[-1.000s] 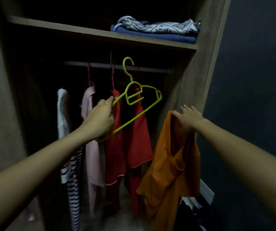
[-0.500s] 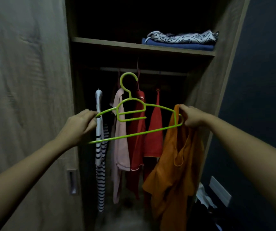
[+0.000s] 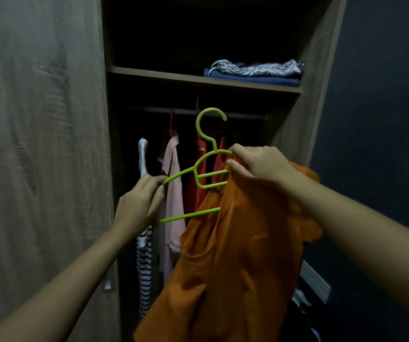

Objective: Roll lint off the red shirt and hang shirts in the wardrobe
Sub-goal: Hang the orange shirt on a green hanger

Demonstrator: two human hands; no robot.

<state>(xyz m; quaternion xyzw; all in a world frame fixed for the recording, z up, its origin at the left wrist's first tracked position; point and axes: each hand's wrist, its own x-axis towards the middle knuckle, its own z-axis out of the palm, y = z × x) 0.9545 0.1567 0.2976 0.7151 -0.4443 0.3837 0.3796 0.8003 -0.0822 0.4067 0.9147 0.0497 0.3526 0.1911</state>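
Observation:
A lime-green plastic hanger is held upright in front of the open wardrobe. My left hand pinches its left arm tip. My right hand grips the orange shirt at the hanger's right side, and the cloth covers the hanger's right half. The orange shirt hangs down from my right hand. Behind them a red shirt hangs on the wardrobe rail.
A pink shirt and a striped garment hang left of the red one. Folded cloths lie on the shelf. The wardrobe door stands at left, a dark wall at right.
My right hand has drawn the orange shirt leftward over the hanger's right half. The hanger sits more upright and closer to me. My left hand stays on its left end.

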